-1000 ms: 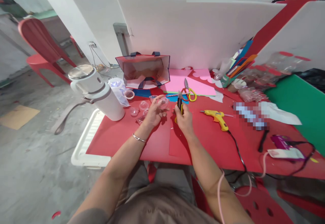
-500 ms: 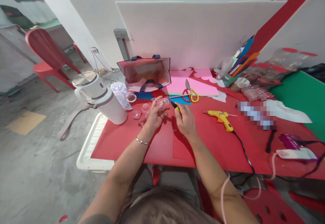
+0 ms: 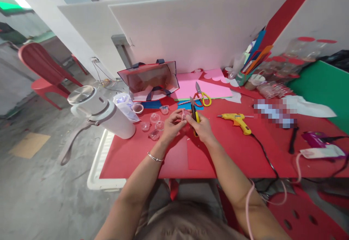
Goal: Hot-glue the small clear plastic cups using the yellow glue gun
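You are grasping one small plastic cup [image 3: 184, 114] in the fingers of your left hand [image 3: 173, 124]. The cup is clear and thin, so the red colour behind shows through it; its exact shape is partly hidden by your fingers. It is in front of you, above the table, between your two hands. Your right hand [image 3: 204, 126] is closed around a yellow and black cutter [image 3: 195, 116], whose blade end points up and away from you. The right fingertips are very near the cup, but I cannot tell if they touch it.

To the left of your hands, several similar clear cups [image 3: 145, 125] lie in a loose group on the red sheet [image 3: 124, 160], which covers most of the white table [image 3: 95, 173]. Behind the hands there are scissors [image 3: 206, 100] and pink paper [image 3: 200, 86], and at the right lies a yellow glue gun [image 3: 236, 120]. A white flask [image 3: 120, 123] stands on the left side.

White boards [image 3: 191, 33] rise behind the table. Farther left, a red chair [image 3: 39, 64] is on the grey floor [image 3: 40, 196].
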{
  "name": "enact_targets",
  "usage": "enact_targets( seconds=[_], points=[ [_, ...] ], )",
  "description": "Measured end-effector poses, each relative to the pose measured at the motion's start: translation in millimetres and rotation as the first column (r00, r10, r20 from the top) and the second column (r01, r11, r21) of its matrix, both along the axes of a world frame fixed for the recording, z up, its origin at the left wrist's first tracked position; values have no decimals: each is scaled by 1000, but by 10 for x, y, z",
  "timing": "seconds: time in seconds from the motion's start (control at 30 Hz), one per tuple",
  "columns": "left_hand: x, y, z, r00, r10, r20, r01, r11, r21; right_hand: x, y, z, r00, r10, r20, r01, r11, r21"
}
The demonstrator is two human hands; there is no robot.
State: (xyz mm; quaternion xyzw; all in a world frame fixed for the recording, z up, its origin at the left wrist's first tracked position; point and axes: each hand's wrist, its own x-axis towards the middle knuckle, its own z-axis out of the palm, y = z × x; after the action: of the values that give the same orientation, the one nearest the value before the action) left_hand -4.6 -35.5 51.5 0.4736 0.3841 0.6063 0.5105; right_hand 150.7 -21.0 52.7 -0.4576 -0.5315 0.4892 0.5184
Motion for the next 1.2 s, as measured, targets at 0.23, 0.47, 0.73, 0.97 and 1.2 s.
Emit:
enact_targets(
  seconds=[0.23, 0.47, 0.73, 0.97, 1.2],
  points=[
    [11, -77, 117, 998, 22, 65, -20, 999, -31, 14, -12, 60, 998, -39, -45, 38, 999, -26],
    [-15, 4, 24, 986, 139, -87, -134, 989, 66, 74, 60, -58, 981, -60, 185, 46, 996, 79],
    [-85, 88, -25, 934, 348, -81, -348, 937, 18, 163, -11, -63, 469, -141, 872, -57, 980, 190],
    [-4, 11, -10, 987, 157, -37, -159, 985, -66, 139, 20, -38, 849, -73, 524, -101, 950, 296],
    [-63, -8, 9, 994, -38, 103, 52, 989, -137, 79, 10, -62, 930, 103, 353, -190, 956, 221]
  ],
)
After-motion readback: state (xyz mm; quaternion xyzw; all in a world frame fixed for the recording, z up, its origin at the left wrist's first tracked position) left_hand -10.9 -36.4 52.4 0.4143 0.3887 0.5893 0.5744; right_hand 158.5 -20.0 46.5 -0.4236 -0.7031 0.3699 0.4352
